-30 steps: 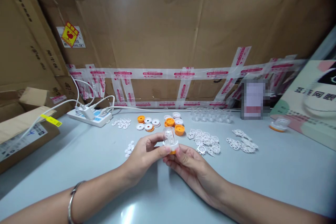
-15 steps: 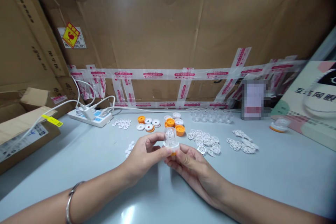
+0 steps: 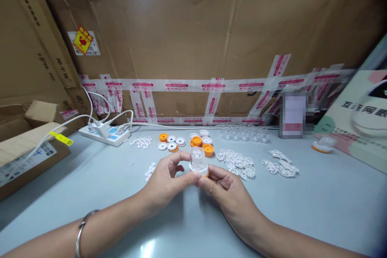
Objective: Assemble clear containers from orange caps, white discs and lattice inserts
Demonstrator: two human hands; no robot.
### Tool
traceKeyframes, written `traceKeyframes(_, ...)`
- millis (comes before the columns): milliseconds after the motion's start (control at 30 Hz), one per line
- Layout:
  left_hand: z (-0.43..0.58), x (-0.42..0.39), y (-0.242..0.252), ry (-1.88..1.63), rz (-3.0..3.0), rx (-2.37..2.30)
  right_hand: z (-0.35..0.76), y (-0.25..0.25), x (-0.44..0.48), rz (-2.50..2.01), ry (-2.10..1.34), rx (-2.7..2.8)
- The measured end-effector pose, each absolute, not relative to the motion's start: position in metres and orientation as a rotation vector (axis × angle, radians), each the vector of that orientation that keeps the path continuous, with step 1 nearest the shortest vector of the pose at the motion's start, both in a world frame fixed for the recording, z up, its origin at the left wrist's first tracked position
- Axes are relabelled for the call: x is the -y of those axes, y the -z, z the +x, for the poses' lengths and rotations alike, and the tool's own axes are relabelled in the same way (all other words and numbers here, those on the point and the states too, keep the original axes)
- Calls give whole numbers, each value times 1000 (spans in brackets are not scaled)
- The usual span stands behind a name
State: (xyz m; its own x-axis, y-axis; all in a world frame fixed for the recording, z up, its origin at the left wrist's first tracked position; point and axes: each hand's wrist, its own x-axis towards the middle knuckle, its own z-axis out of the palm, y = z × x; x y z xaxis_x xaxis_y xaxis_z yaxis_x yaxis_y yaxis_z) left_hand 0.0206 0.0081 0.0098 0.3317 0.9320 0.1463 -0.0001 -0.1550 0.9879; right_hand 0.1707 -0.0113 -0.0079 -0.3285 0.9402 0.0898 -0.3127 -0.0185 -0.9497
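Between my two hands, above the table, is a small clear plastic dome cup with a white collar and orange base (image 3: 198,161). It stands roughly upright, its clear part on top. My left hand (image 3: 171,177) grips it from the left, thumb on the white collar. My right hand (image 3: 223,187) pinches the lower part from the right, fingers partly behind and below it. Just beyond lie orange and white round caps (image 3: 208,150). White openwork plastic discs (image 3: 238,163) are heaped past my right hand, and small white pieces (image 3: 150,171) lie beside my left hand.
Along the back stand clear cups (image 3: 246,134) and a white power strip (image 3: 104,134) with cables. More white openwork pieces (image 3: 281,164) and a similar dome unit (image 3: 324,144) lie to the right. A large cardboard box (image 3: 193,48) walls the back; a smaller carton (image 3: 33,153) is at left.
My right hand's fingers have shifted around the orange base, and the dome cup is turned slightly. Both hands still hold it in nearly the same place.
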Motion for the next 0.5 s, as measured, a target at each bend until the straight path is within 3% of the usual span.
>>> traceKeyframes(500, 17, -10, -14, -955, 1539, -755, 172, 4, 13, -708, -1550, 1259)
